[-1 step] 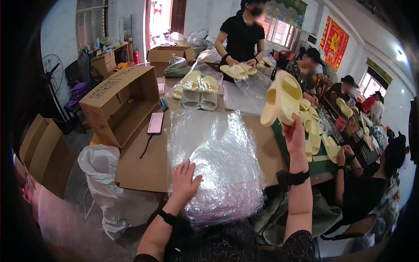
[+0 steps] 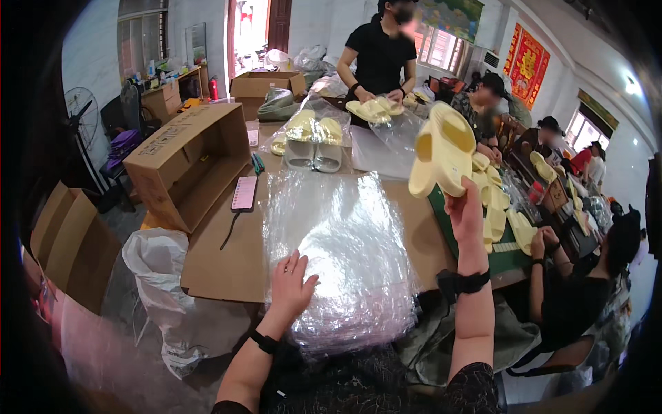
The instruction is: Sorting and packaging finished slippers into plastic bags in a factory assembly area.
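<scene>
My left hand lies on a stack of clear plastic bags, its fingers stretched out and holding nothing. Raised above the right side of the table, my right hand is closed on a pair of pale yellow slippers. It grips them at their lower end, and the two slippers overlap. Beyond the bags, another yellow pair sits in clear plastic, next to grey-looking soles.
An open cardboard box lies on its side at the left, near a phone with a cable. A co-worker across the table handles yellow slippers. More slippers lie on a green mat at the right, near a seated person.
The slippers in my right hand have turned slightly, showing more of their upper openings. My left hand stays on the bags.
</scene>
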Available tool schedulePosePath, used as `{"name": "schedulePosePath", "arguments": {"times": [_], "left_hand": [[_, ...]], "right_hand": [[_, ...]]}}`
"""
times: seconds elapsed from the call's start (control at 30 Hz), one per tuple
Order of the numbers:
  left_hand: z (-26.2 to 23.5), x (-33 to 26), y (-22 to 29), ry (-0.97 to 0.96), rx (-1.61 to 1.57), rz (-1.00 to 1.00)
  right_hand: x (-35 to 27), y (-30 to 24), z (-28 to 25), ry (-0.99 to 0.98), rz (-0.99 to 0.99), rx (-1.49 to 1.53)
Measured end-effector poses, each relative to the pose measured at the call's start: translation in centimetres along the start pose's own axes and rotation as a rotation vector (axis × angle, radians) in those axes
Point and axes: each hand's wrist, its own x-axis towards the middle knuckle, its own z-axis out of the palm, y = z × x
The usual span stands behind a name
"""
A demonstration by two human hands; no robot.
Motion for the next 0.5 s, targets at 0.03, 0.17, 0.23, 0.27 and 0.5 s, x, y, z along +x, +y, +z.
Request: {"name": "schedulePosePath", "arguments": {"times": [0.03,0.17,0.23,0.27,0.5], "left_hand": [[0.1,-0.1,-0.1,-0.010,-0.003,0.000],[0.3,-0.2,-0.5,0.011,0.021,0.000],[0.3,-0.1,-0.4,0.010,0.023,-0.010],[0.3,-0.1,-0.4,-0.004,0.045,-0.011],[1.0,0.1,-0.7,-0.035,0.046,-0.027]], "right_hand": [[-1.3,-0.7,1.0,-0.115,-0.044,0.002],[-6.7,-2.5,3.6,-0.154,-0.033,-0.011],[-8.3,-2.1,3.3,-0.154,0.042,-0.002],[-9.3,-2.0,3.4,-0.178,0.110,-0.013],[-10.1,4.1,2.3,-0.206,0.251,-0.441]]}}
